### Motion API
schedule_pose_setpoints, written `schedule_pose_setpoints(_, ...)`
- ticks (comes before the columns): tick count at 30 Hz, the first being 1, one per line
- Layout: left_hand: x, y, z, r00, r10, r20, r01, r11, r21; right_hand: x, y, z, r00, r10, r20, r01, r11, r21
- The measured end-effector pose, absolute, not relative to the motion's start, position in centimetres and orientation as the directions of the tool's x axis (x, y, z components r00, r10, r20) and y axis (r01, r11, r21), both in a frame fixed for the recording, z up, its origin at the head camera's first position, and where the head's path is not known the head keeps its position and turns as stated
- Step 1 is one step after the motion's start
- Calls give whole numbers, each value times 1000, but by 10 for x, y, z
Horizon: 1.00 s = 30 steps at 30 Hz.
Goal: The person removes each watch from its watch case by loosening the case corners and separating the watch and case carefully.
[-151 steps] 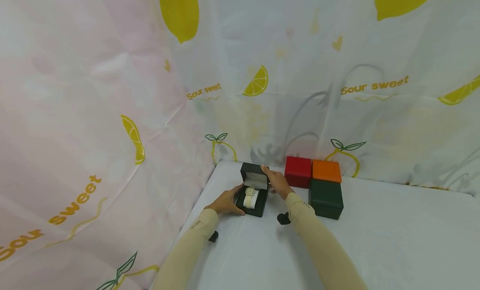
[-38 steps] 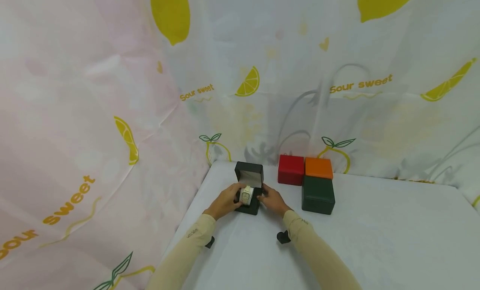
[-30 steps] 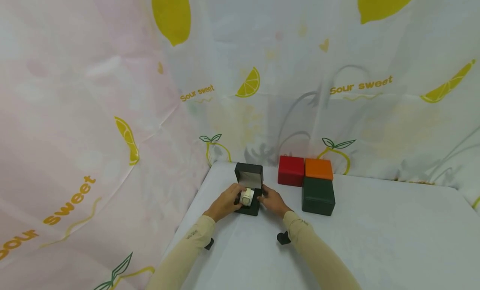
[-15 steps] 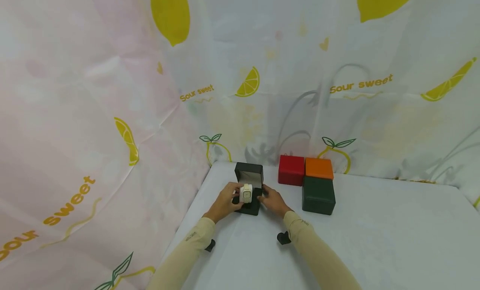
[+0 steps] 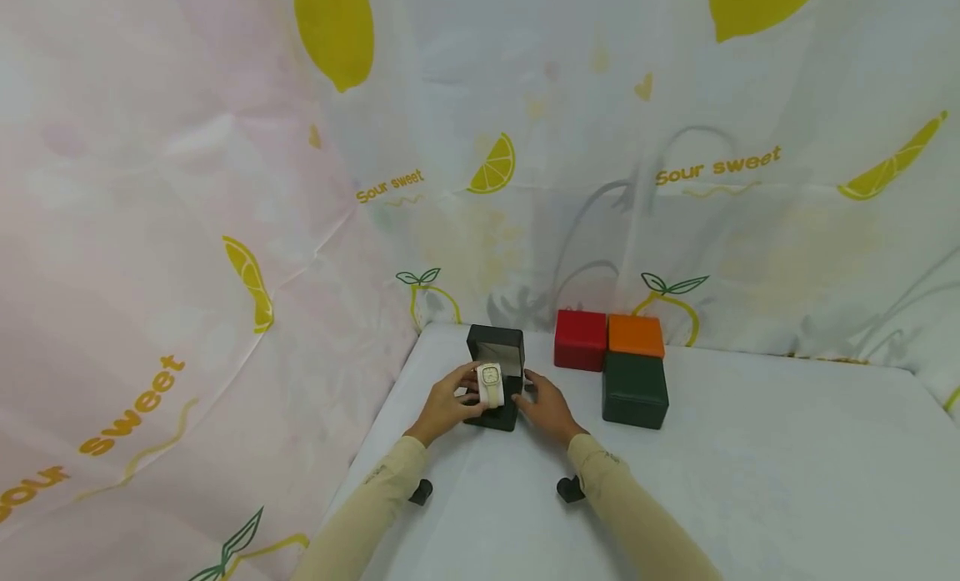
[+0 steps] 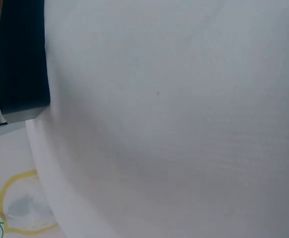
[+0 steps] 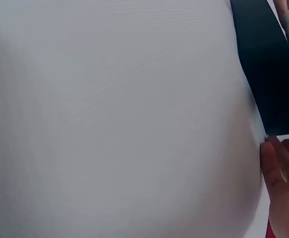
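Note:
A dark green watch box [image 5: 496, 335] stands on the white table with its lid raised, showing a pale lining. My left hand [image 5: 442, 408] pinches a cream-strapped watch [image 5: 491, 376] wrapped on a white cushion, tilted up above the box's base. At the box's right side rests my right hand [image 5: 549, 408], its relaxed fingers touching that side. The right wrist view shows the right hand [image 7: 287, 188] at the end of the box [image 7: 268, 69]. Only the box's dark wall [image 6: 23, 59] and a sliver of the left hand appear in the left wrist view.
Right of the open box sit a red box [image 5: 581, 341], an orange box [image 5: 635, 336] and a dark green box [image 5: 634, 389], grouped together. Behind and to the left hangs a lemon-printed cloth [image 5: 555, 147]. White cloth covers the table [image 5: 750, 464].
Five seconds ago the watch lay in the box, with the right hand on the lid. The left hand has lifted the watch and cushion; the right has moved down to the box's side.

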<state>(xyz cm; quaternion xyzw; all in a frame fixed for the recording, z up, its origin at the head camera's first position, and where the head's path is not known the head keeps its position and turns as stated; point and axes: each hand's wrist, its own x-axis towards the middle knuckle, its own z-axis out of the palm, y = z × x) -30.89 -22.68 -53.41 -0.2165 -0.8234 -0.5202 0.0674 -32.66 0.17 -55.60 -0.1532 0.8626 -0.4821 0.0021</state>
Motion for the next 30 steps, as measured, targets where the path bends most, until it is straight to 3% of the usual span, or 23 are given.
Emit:
schedule_pose_setpoints(6,-308,-227,-527,-930,266,255,336,326,884,-322,4,-558,-941,-289,179,-306,491,-816)
schedule_pose_setpoints(15,-305,-227,-522,-939,307,152,228,228,947,-311,8,-544,-885,-322,336,-449,402,-798)
schedule_pose_setpoints(22,-302,-230,-513,-924,364,117,198,195,961,-307,8,-533,-808,-476,346,-509,269,-818)
schedule_pose_setpoints(30,-307,-232,-522,-913,394,108,192,180,965,-309,2,-526,-804,-476,356,-509,242,-826)
